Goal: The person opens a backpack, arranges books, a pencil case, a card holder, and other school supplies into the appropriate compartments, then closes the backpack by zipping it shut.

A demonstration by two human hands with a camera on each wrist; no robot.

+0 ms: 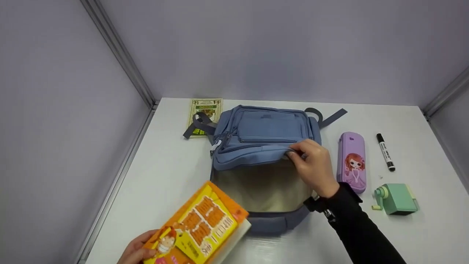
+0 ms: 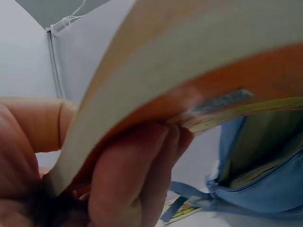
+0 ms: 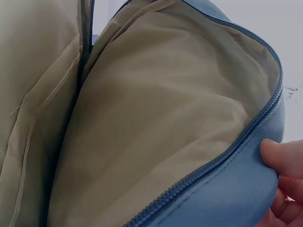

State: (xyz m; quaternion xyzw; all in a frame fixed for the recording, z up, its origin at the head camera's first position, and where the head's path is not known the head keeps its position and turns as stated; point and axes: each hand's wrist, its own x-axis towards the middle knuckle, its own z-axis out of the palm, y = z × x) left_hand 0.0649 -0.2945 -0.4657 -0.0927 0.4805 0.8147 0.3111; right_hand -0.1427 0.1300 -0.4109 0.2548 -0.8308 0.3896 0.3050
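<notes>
Two hands at work: we see the right hand (image 1: 314, 165) pinching the backpack (image 1: 262, 135) flap, holding it open mid-table; the left hand (image 1: 136, 251) grips the orange book (image 1: 199, 229) just beside its opening.

Blue backpack (image 1: 262, 135), lying flat, main compartment unzipped and beige lining exposed, upper flap pinched and lifted at its zipper edge by right hand (image 1: 314, 167); orange-and-yellow book (image 1: 199, 229) with cartoon cover, tilted, gripped at its lower corner by left hand (image 1: 136, 251), its far edge over the backpack's opening.
</notes>
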